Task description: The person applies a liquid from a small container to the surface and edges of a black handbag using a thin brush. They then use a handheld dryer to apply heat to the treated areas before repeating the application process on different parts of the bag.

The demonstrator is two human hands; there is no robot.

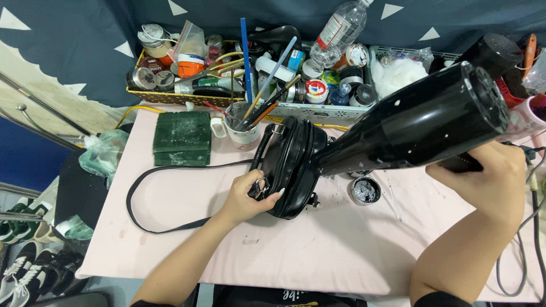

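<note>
A small black leather bag (pixel 293 165) stands on edge in the middle of a pale pink table (pixel 318 256). Its long black strap (pixel 149 202) loops out to the left. My left hand (pixel 250 195) grips the bag's near side by the metal ring. My right hand (pixel 483 179) holds the handle of a black hair dryer (pixel 421 122). The dryer's nozzle points left, its tip close against the bag's right side.
A small open pot of dark paste (pixel 365 190) sits just right of the bag. Behind stand a mug of brushes (pixel 243 128), green blocks (pixel 182 138), and baskets (pixel 318 111) crowded with jars and bottles. A cable (pixel 534 227) hangs at the right edge. Shoes (pixel 28 267) lie on the floor at the left.
</note>
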